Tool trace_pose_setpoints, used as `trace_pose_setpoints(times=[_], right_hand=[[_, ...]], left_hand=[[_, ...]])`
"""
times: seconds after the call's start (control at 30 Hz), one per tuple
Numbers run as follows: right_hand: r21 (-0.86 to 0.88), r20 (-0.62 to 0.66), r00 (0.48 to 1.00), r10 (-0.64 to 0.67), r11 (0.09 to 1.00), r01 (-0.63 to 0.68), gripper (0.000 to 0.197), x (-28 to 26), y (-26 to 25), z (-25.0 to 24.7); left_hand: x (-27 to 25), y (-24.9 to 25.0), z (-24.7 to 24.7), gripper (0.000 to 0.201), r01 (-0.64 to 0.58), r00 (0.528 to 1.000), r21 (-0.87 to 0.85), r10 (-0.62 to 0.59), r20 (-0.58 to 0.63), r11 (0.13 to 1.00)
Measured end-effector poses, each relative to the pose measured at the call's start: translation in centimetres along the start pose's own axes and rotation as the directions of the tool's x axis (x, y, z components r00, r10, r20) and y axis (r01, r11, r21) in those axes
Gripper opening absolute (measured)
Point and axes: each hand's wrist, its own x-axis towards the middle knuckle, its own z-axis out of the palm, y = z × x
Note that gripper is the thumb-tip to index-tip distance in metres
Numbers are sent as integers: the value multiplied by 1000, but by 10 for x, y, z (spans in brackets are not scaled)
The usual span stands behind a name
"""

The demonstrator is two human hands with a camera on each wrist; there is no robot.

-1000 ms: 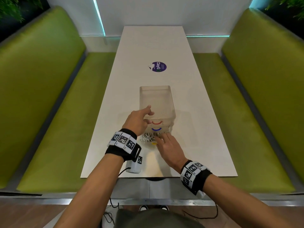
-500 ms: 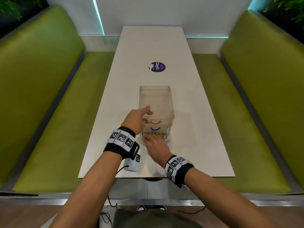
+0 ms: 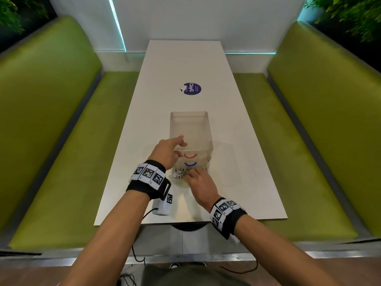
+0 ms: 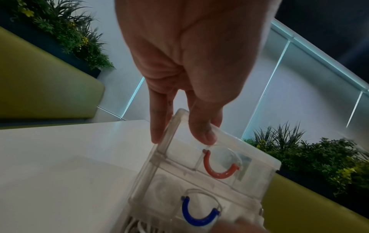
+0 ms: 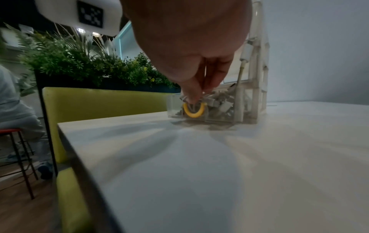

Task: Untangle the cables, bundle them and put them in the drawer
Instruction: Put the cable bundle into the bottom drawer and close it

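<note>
My right hand [image 3: 199,181] has slid back onto the cables [image 5: 217,102] in the clear plastic organiser's [image 3: 190,131] pulled-out bottom drawer [image 5: 175,107], fingers pressing them in; my left hand [image 3: 168,150] steadies the organiser's top, uncurled.

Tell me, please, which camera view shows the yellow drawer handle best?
The right wrist view: the yellow handle appears whole on the open bottom drawer, just below the right hand's fingertips. In the head view the right hand hides all but a sliver. The left wrist view shows only the red and blue handles.
</note>
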Motion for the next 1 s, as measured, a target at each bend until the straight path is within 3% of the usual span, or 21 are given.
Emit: trace_pose_setpoints(times=[0.2, 0.33, 0.4, 0.47, 0.53, 0.6, 0.67, 0.73, 0.8, 1.0], right_hand=[[56, 41, 996, 83, 995, -85, 29, 17, 10, -2], [246, -130, 975, 181, 958, -145, 16, -7, 1, 2], [479, -147, 911, 384, 834, -275, 14, -25, 1, 1], [653, -90, 799, 594, 642, -403, 28, -33, 11, -1], [715, -40, 734, 677, 533, -452, 35, -29, 26, -1], [707, -81, 757, 649, 573, -415, 24, -20, 35, -1], [619, -177, 824, 537, 712, -331, 14, -15, 34, 4], [468, -212, 906, 367, 852, -236, 16, -12, 24, 12], [297, -169, 961, 221, 941, -164, 26, -11, 12, 22], [45, -145, 979, 141, 990, -136, 43, -12, 4, 34]], left_hand=[[-1, -2, -1, 48, 11, 1000, 33, -12, 14, 999], [-1, -2, 1, 54, 3, 1000, 29, -3, -1, 1000], [-2, -2, 1, 53, 5, 1000, 19, -5, -5, 1000], [-2, -3, 1, 53, 7, 1000, 12, -7, -7, 1000], [-3, -2, 2, 53, 0, 1000, 27, 1, -13, 1000], [-3, -1, 2, 54, -12, 1000, 36, 12, -15, 999], [-2, -2, 3, 55, -16, 1000, 28, 16, -19, 999], [-2, -4, 3, 56, -11, 999, 13, 12, -30, 1000], [-2, -4, 4, 57, -13, 999, 18, 14, -37, 1000], [-3, -2, 3, 55, -3, 1000, 21, 3, -30, 1000]])
